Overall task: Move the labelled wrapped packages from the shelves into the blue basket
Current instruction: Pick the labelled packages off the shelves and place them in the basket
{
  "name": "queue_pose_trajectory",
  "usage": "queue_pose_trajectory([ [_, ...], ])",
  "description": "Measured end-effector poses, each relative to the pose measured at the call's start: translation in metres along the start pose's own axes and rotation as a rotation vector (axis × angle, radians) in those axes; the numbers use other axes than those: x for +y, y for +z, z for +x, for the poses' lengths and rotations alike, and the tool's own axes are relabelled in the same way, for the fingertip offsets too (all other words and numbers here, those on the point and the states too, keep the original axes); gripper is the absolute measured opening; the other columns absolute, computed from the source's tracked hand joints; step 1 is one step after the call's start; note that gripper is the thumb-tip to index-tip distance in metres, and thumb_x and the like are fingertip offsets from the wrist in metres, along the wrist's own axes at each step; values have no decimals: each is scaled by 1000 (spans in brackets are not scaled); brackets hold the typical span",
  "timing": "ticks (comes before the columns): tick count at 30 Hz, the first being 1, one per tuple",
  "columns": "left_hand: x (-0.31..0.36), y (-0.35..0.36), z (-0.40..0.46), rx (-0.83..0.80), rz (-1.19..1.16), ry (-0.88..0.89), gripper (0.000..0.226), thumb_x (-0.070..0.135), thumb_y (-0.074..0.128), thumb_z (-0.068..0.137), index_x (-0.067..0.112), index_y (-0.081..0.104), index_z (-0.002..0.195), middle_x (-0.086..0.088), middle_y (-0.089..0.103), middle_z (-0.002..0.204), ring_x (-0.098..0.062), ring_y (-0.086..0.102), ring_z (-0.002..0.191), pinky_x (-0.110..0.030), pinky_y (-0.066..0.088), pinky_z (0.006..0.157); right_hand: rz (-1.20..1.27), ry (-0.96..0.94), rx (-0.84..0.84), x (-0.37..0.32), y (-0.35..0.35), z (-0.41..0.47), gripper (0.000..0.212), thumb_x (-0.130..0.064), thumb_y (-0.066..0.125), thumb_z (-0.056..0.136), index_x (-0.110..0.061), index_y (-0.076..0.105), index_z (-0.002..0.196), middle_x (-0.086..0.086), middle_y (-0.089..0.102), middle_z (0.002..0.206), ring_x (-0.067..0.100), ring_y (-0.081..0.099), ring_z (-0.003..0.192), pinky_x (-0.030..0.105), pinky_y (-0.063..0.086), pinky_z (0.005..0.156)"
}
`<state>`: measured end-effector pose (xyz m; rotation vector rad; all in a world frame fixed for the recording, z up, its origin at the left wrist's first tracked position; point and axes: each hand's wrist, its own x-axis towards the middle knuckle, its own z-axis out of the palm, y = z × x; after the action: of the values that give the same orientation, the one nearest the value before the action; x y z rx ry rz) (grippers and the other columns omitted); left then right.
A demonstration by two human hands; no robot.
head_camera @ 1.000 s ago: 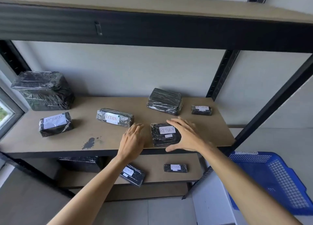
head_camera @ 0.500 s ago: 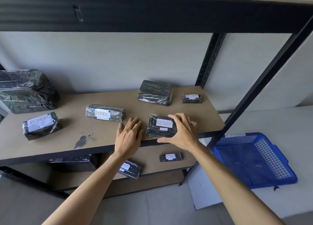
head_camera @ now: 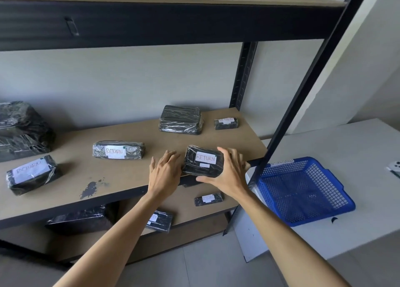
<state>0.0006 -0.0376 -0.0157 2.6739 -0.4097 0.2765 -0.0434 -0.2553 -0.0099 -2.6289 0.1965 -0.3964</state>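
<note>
A black wrapped package labelled RETURN [head_camera: 203, 161] is tilted up at the front edge of the middle shelf [head_camera: 121, 178], gripped by my right hand [head_camera: 230, 172] from its right side. My left hand [head_camera: 165, 174] rests flat against its left side, fingers spread. More labelled packages lie on the same shelf: a long one [head_camera: 118, 150], one at far left [head_camera: 31, 174] and a small one at the back right [head_camera: 226, 123]. Two labelled ones [head_camera: 208, 199] [head_camera: 159, 220] sit on the lower shelf. The blue basket [head_camera: 303, 189] stands to the right, with nothing in it.
Unlabelled wrapped bundles sit at the back [head_camera: 180, 119], far left [head_camera: 21, 128] and on the lower shelf [head_camera: 78, 218]. A black upright post [head_camera: 303, 92] stands between shelf and basket. The basket rests on a white surface [head_camera: 357, 152]. A dark stain [head_camera: 89, 189] marks the shelf.
My right hand has closed around the RETURN package and lifted its front off the shelf edge. The view has swung right, bringing the basket more into view.
</note>
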Motion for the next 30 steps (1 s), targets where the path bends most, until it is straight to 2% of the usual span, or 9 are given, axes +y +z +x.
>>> queue_pose_trajectory([
  [3, 21, -1, 1, 30, -49, 25, 35, 25, 52, 95, 22, 58, 129, 3, 56, 133, -24, 56, 117, -50, 32, 106, 30, 18, 48, 15, -17, -12, 118, -91, 71, 38, -35, 44, 139, -9, 43, 131, 18, 39, 123, 46, 29, 98],
  [5, 37, 0, 1, 37, -83, 66, 34, 24, 54, 94, 23, 58, 128, 4, 57, 132, -24, 56, 116, -44, 37, 101, 30, 37, 73, 26, -31, -22, 118, -90, 72, 38, -35, 44, 139, -9, 43, 131, 18, 39, 124, 44, 29, 98],
  [7, 54, 2, 1, 26, -109, 109, 34, 24, 54, 94, 24, 58, 128, 5, 56, 132, -22, 54, 117, -41, 39, 93, 22, 62, 85, 42, -47, -34, 118, -91, 72, 38, -35, 44, 138, -9, 43, 132, 18, 39, 125, 48, 31, 99],
  [9, 73, 7, 1, 14, -134, 145, 34, 24, 55, 94, 24, 57, 128, 4, 56, 131, -22, 53, 117, -40, 40, 87, 16, 95, 95, 60, -64, -47, 116, -90, 72, 38, -35, 44, 137, -10, 42, 132, 17, 39, 126, 52, 33, 100],
  [12, 104, 16, -1, 3, -166, 193, 32, 22, 56, 93, 22, 58, 125, 2, 56, 128, -24, 54, 113, -41, 42, 82, 2, 150, 119, 91, -88, -67, 111, -88, 74, 39, -37, 46, 134, -11, 43, 130, 17, 40, 124, 49, 32, 98],
  [17, 157, 41, -5, -47, -204, 255, 31, 22, 54, 94, 22, 59, 124, 2, 56, 125, -24, 53, 113, -40, 40, 82, -37, 231, 147, 152, -124, -96, 111, -89, 73, 40, -34, 45, 133, -7, 45, 130, 20, 42, 121, 51, 35, 97],
  [21, 199, 71, -11, -106, -249, 300, 30, 22, 51, 95, 20, 59, 124, 1, 57, 125, -24, 55, 112, -40, 45, 83, -69, 302, 109, 208, -146, -106, 117, -87, 75, 41, -31, 43, 138, -3, 43, 135, 24, 39, 127, 57, 35, 102],
  [26, 250, 122, -15, -198, -271, 291, 33, 20, 56, 94, 16, 59, 126, -1, 55, 126, -25, 56, 111, -42, 51, 88, -98, 308, 46, 285, -159, -98, 116, -86, 76, 42, -28, 44, 137, -2, 43, 134, 23, 39, 127, 52, 38, 102],
  [30, 289, 166, -7, -208, -248, 237, 32, 15, 62, 91, 13, 61, 123, -3, 57, 123, -25, 59, 106, -39, 52, 81, -120, 300, -89, 355, -155, -72, 121, -91, 71, 43, -28, 39, 141, -1, 40, 137, 25, 37, 128, 51, 41, 102],
])
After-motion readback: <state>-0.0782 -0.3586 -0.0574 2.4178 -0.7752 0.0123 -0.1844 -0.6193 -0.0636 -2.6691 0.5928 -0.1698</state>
